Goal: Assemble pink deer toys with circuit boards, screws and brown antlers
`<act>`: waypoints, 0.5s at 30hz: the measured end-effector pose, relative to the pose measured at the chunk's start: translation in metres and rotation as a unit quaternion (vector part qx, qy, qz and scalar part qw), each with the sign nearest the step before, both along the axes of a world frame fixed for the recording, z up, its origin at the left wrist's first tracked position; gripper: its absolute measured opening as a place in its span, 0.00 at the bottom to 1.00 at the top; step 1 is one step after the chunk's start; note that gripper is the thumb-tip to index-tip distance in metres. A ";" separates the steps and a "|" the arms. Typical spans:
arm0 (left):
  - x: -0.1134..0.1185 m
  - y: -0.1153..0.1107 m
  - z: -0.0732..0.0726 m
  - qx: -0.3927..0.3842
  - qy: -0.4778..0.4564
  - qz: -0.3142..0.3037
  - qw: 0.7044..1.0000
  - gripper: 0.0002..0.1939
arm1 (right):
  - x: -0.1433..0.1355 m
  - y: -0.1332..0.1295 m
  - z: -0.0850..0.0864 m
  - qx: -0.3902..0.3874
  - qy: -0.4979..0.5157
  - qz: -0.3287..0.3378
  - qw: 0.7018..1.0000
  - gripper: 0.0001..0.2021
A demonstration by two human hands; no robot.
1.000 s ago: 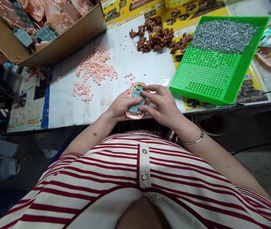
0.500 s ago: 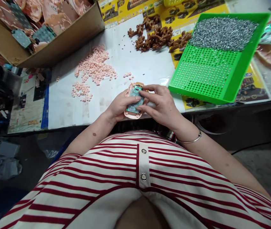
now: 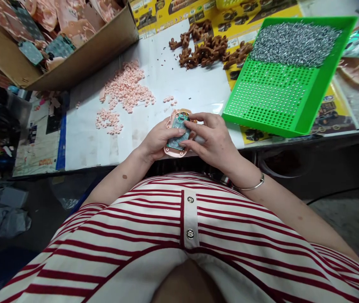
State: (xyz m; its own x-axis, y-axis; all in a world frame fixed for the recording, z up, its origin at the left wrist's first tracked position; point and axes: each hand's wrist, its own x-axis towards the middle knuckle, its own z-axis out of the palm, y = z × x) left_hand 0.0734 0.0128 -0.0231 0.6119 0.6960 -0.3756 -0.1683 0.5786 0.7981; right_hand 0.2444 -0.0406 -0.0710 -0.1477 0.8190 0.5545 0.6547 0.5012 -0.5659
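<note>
Close to the table's front edge I hold a pink plastic housing [image 3: 175, 154] with a grey-green circuit board [image 3: 176, 141] lying in it. My left hand [image 3: 155, 141] wraps around the housing's left side, its thumb lying across the board. From the right, my right hand [image 3: 215, 139] grips the housing's edge, with its fingertips bent onto the board and its upper end. Some wires or small parts show at the top of the board, too small to make out. The undersides of the fingers below the housing are hidden.
Small pink plastic rings [image 3: 127, 88] lie heaped on white paper beyond my left hand. Brown plastic pieces [image 3: 206, 50] are piled farther back. A green perforated tray [image 3: 270, 92] holds many metal screws [image 3: 296, 42]. A cardboard box [image 3: 87, 52] of pink housings and boards stands back left.
Both hands stay on the housing and board, with only a very slight shift of the right fingers. A thin dark-tipped tool end now shows at the far right edge.
</note>
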 end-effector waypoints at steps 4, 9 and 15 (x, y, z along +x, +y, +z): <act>0.001 0.000 0.000 0.006 0.009 0.006 1.000 0.29 | 0.001 0.001 -0.001 0.002 0.007 -0.001 1.000 0.26; 0.001 -0.002 0.002 0.019 0.014 0.022 0.999 0.31 | -0.004 0.000 0.001 -0.006 0.002 0.007 1.000 0.26; 0.000 -0.007 0.011 -0.009 0.025 -0.031 0.999 0.24 | 0.061 -0.035 0.035 0.043 0.079 -0.108 0.990 0.37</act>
